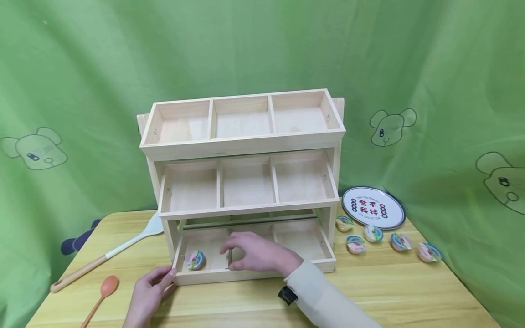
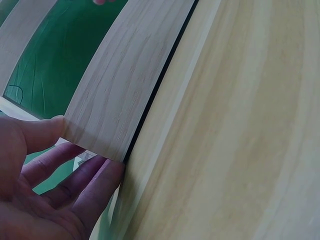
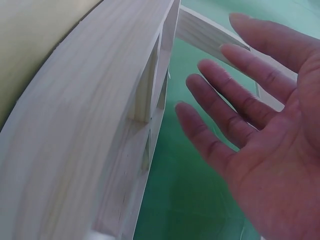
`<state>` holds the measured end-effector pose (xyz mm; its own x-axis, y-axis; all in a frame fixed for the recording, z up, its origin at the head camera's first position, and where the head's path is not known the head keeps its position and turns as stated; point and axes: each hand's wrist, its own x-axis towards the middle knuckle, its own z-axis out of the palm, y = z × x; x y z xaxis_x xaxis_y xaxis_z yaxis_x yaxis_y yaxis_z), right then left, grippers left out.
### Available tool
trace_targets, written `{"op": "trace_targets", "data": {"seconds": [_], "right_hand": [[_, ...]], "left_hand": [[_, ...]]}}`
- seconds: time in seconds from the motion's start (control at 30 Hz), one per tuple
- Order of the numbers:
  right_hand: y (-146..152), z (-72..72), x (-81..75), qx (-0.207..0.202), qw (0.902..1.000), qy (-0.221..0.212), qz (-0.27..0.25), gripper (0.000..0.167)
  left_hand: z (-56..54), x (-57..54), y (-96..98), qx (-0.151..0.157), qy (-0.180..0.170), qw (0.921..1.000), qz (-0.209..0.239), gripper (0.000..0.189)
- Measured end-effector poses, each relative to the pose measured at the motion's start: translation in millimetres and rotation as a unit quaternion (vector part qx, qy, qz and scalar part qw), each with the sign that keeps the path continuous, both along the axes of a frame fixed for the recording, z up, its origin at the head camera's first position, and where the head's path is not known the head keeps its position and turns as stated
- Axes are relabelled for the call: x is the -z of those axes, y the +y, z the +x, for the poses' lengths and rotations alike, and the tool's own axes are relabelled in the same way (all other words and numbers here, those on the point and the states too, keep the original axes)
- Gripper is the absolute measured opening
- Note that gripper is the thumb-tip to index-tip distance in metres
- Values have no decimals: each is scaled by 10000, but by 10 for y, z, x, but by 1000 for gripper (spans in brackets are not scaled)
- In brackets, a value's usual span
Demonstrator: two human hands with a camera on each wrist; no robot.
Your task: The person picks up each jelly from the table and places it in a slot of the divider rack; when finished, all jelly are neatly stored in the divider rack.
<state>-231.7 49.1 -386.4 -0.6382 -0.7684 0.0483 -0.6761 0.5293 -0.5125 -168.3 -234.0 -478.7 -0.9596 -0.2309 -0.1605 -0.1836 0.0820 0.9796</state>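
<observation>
A pale wooden three-tier rack [image 1: 246,209] stands on the table, each tier split into three compartments. My left hand [image 1: 151,291] grips the left front corner of the bottom tier. In the left wrist view, the thumb [image 2: 42,134] lies at the upper corner of the front board [image 2: 117,80], with fingertips along its end. A small jelly cup [image 1: 196,260] with a printed lid sits in the bottom left compartment. My right hand [image 1: 258,253] hovers over the bottom tier, right of that cup. Its fingers [image 3: 220,95] are spread and hold nothing.
Several more jelly cups [image 1: 355,244] lie to the right of the rack, near a round white plate [image 1: 374,207] with a dark rim and red characters. At left lie a white spatula [image 1: 127,243] with a wooden handle and an orange spoon [image 1: 108,286]. Green cloth [image 1: 254,45] hangs behind.
</observation>
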Motion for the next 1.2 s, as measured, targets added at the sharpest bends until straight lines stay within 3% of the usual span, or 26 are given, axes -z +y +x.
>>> {"op": "trace_targets", "data": {"seconds": [0.43, 0.73, 0.93, 1.2], "right_hand": [[197, 54, 42, 355, 9991, -208, -60, 37], [400, 52, 21, 259, 9991, -243, -233, 40], [563, 27, 43, 405, 9972, -388, -499, 40], [751, 39, 87, 542, 9970, -259, -498, 38]], "left_hand": [[22, -3, -1, -67, 34, 9999, -67, 36], [13, 0, 8, -33, 41, 10000, -24, 36], [10, -2, -4, -28, 24, 10000, 5, 38], [21, 5, 9, -67, 94, 9999, -18, 35]]}}
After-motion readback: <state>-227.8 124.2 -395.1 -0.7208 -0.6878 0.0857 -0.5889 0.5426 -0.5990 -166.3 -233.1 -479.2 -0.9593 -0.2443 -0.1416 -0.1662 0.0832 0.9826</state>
